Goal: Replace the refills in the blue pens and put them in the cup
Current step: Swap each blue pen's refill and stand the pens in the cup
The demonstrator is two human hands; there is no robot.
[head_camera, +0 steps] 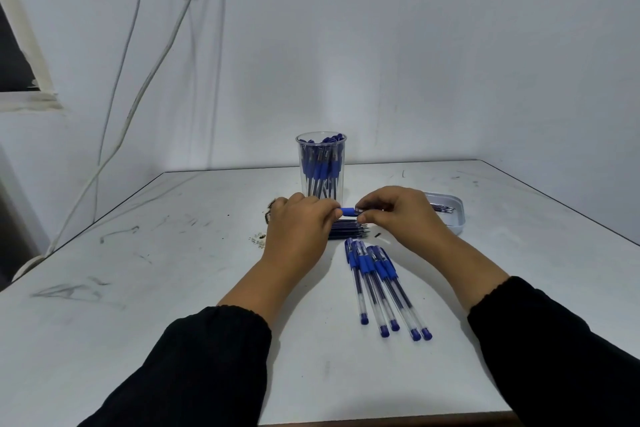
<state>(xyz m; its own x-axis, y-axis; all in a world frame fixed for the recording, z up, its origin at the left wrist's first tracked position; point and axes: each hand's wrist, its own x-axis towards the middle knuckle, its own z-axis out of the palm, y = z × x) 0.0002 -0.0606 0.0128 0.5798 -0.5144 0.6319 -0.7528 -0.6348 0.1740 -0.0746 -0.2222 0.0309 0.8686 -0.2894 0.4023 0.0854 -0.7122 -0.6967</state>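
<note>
Pens are the business here, and one pen [349, 211] sits at the centre of the frame, held level above a scuffed white table [173, 270] with its long axis running left to right. Only its blue grip shows between the hands. The left hand [299, 229] has its fingers curled round one end; the right hand [398, 215] pinches the other end between thumb and fingers. Both arms wear black sleeves [207, 364].

Just below the hands, a bundle of dark refills [348, 230] lies on the table, also running left to right. Lower right of centre, five loose pens [381, 282] lie side by side, caps toward the hands and end plugs toward the bottom of the frame, fanning slightly. Behind the hands stands a clear cup [321, 166], upright, with many pens in it. To the right, partly hidden by the right hand, is a shallow metal tin [452, 215] holding a few thin sticks.

A pale wall [415, 62] rises behind the table; white cables [145, 87] hang down in the upper left.
</note>
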